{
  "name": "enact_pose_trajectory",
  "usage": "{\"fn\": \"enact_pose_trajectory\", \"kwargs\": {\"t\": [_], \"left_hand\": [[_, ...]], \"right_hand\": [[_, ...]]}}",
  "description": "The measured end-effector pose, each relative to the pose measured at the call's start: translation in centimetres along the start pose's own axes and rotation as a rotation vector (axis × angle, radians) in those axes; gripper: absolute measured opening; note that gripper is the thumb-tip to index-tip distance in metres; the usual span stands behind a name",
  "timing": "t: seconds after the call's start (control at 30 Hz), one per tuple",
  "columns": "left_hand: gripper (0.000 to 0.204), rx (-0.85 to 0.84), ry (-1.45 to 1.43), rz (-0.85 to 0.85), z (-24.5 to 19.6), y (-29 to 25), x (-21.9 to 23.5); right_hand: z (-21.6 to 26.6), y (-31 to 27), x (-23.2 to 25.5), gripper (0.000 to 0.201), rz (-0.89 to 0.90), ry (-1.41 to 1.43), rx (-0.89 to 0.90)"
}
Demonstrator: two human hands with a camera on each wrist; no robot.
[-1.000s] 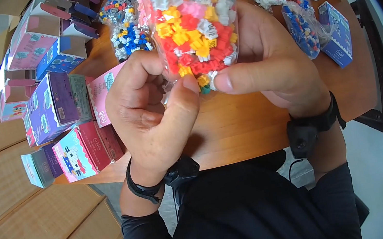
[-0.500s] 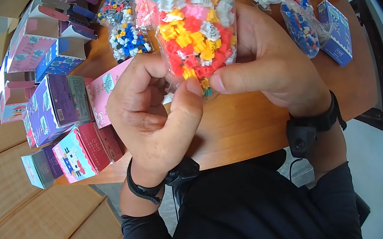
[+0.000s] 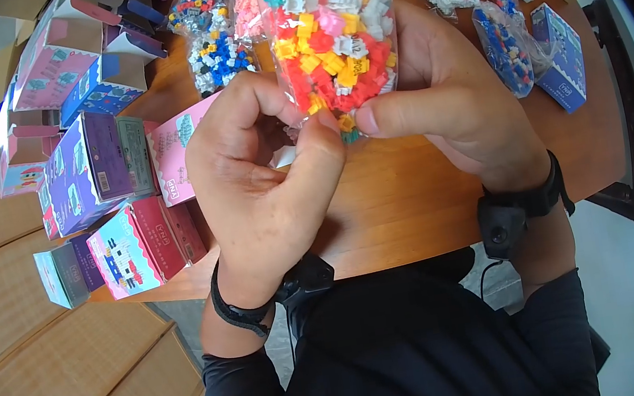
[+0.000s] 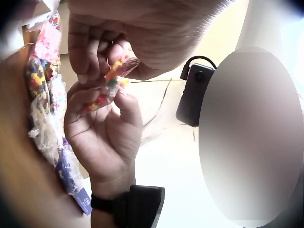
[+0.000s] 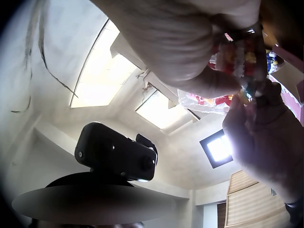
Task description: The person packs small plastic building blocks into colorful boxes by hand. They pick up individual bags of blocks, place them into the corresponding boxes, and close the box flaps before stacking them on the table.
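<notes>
A clear bag (image 3: pixel 331 42) of small red, yellow, white and teal pieces is held up above the table in the head view. My left hand (image 3: pixel 262 181) pinches its lower left corner between thumb and curled fingers. On the right side my right hand (image 3: pixel 457 97) grips the bag, thumb across its bottom edge, the other fingers hidden behind. Both thumb tips lie close together at the bag's lower end. In the left wrist view, the bag's end (image 4: pixel 113 83) shows between the two hands.
Cartons, such as a purple box (image 3: pixel 83 174) and a red box (image 3: pixel 160 236), stand along the left of the table (image 3: pixel 400 211). More filled bags (image 3: pixel 220 57) lie at the back. At right, a bag (image 3: pixel 503 50) lies against a blue box (image 3: pixel 559 58).
Both hands and the bag have shifted slightly to the right in the head view, and the thumbs have risen a little. The grip on the bag looks much the same.
</notes>
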State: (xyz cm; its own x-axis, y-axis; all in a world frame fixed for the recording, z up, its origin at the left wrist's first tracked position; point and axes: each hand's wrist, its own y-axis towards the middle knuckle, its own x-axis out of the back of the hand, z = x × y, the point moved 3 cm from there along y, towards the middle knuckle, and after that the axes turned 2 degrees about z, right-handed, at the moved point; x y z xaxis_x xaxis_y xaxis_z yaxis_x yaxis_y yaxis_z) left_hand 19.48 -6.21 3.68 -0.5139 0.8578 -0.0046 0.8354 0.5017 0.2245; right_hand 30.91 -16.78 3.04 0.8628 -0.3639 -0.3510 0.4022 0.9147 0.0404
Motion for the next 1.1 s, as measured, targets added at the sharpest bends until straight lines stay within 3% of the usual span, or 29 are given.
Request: {"fn": "enact_pose_trajectory", "kwargs": {"t": [0.17, 0.33, 0.5, 0.7, 0.9, 1.1], "left_hand": [[0.010, 0.028, 0.038, 0.002, 0.1, -0.1, 0.0], [0.013, 0.125, -0.160, 0.070, 0.2, 0.1, -0.1], [0.033, 0.241, -0.326, 0.085, 0.5, 0.6, 0.0], [0.032, 0.289, -0.362, 0.060, 0.6, 0.7, -0.2], [0.030, 0.297, -0.367, 0.192, 1.3, 0.7, 0.6], [0.023, 0.345, -0.459, 0.123, 0.9, 0.6, 0.4]], "right_hand": [[0.0, 0.0, 0.2, 0.063, -0.015, -0.038, -0.068], [0.0, -0.2, 0.5, 0.059, -0.021, -0.083, -0.132], [-0.3, 0.0, 0.8, 0.058, 0.016, -0.021, -0.112], [-0.8, 0.0, 1.0, 0.058, 0.033, 0.014, -0.115], [-0.1, -0.1, 0.6, 0.059, 0.066, 0.064, -0.117], [-0.1, 0.0, 0.7, 0.058, 0.038, 0.124, -0.057]]}}
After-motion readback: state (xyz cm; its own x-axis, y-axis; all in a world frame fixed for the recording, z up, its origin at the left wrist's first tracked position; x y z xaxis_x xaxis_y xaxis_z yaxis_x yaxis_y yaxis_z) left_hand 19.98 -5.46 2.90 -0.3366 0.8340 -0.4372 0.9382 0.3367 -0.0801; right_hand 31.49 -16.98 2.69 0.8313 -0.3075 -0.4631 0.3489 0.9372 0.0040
